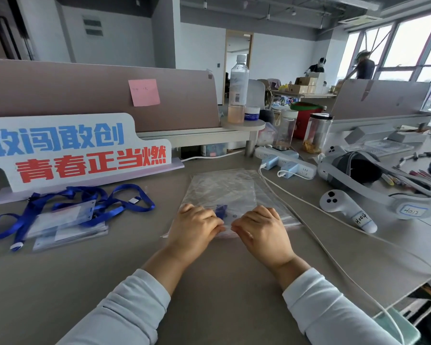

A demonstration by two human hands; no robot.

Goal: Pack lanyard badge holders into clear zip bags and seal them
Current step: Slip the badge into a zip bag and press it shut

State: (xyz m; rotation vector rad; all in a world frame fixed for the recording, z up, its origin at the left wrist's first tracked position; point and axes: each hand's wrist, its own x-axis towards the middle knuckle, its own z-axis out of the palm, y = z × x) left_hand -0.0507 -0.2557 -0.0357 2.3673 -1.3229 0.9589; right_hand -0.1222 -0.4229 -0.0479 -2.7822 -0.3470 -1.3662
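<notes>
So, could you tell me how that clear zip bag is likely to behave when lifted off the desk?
Probably floppy: the clear zip bag is thin, wrinkled film, so it should sag where unsupported. Likely light: only a blue lanyard shows inside. Its glossy film may slip; the zip edge that the left hand and right hand pinch seems the surest hold.

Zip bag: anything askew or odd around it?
Mostly fine: the zip bag lies flat, with the left hand and right hand pinching its near zip edge. One oddity: a white cable runs tight along the bag's right edge, possibly over the corner.
</notes>
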